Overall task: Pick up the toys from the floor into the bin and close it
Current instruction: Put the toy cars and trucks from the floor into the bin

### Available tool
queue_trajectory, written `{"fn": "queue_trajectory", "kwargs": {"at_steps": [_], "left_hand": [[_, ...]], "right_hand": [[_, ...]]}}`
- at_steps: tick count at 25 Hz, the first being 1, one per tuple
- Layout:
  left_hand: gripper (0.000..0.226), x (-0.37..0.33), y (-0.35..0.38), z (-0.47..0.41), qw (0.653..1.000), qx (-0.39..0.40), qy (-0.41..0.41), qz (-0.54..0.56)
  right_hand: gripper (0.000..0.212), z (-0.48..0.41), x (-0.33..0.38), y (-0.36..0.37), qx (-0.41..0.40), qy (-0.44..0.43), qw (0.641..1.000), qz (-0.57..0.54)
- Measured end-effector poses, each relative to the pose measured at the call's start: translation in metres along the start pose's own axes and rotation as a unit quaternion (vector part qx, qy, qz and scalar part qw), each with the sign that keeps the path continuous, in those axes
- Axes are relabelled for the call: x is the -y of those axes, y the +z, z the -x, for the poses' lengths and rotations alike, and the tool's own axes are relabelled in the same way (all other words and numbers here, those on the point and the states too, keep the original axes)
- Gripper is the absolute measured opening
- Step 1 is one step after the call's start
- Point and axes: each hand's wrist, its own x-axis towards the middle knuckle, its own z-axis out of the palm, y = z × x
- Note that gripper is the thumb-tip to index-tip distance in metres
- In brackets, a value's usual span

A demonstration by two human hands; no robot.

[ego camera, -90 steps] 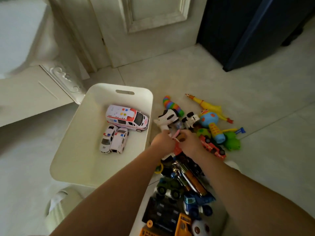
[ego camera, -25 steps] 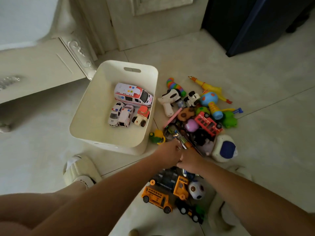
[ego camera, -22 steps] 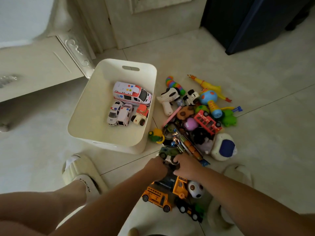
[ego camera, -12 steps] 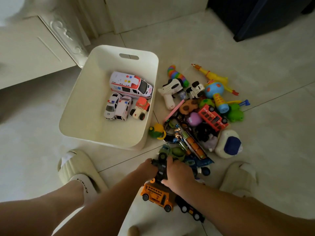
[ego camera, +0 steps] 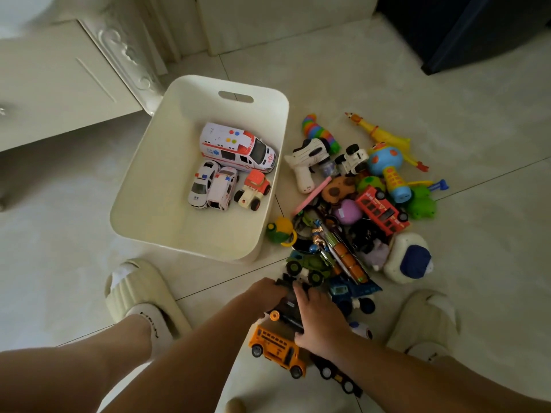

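Black plastic sits between your hands: your left hand (ego camera: 265, 293) and right hand (ego camera: 320, 318) both curl around a dark toy truck (ego camera: 287, 308) at the near end of the toy pile (ego camera: 375, 210) on the floor (ego camera: 462, 278), just above the yellow bus (ego camera: 275, 350). Left of the pile, your cream bin (ego camera: 155, 189) stands uncovered, holding an ambulance (ego camera: 235, 149), two white cars (ego camera: 222, 189) and an orange truck (ego camera: 253, 189).

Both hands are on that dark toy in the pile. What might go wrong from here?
The dark toy held by the left hand and right hand sits tight between the green truck and orange bus; lifting may drag or scatter them. Dropped into the bin, it could knock the ambulance. Loose toys lie near the right slipper, easy to step on.
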Motion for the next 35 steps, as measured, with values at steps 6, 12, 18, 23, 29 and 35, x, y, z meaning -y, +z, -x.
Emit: {"fn": "queue_trajectory", "kwargs": {"at_steps": [6,12,18,23,29,35], "left_hand": [[0.038,-0.008,-0.023,0.019,0.983,-0.016,0.002,0.182],[0.04,-0.043,-0.029,0.068,0.974,-0.019,0.135,0.183],[0.045,-0.072,-0.076,0.127,0.938,-0.056,0.278,0.199],[0.036,-0.062,-0.176,0.167,0.897,-0.092,0.346,0.258],[0.04,-0.007,-0.237,0.145,0.84,-0.273,0.313,0.348],[0.04,0.024,-0.227,0.101,0.868,-0.188,0.258,0.38]], "right_hand": [[0.098,0.008,-0.01,-0.058,-0.002,-0.017,0.975,-0.221],[0.102,0.027,-0.047,-0.142,0.135,0.042,0.902,-0.407],[0.038,0.049,-0.032,-0.223,0.179,0.009,0.81,-0.558],[0.016,0.026,0.04,-0.273,0.029,-0.06,0.817,-0.573],[0.055,-0.059,0.127,-0.274,-0.104,-0.104,0.894,-0.423],[0.06,-0.142,0.158,-0.187,0.076,-0.057,0.983,-0.159]]}}
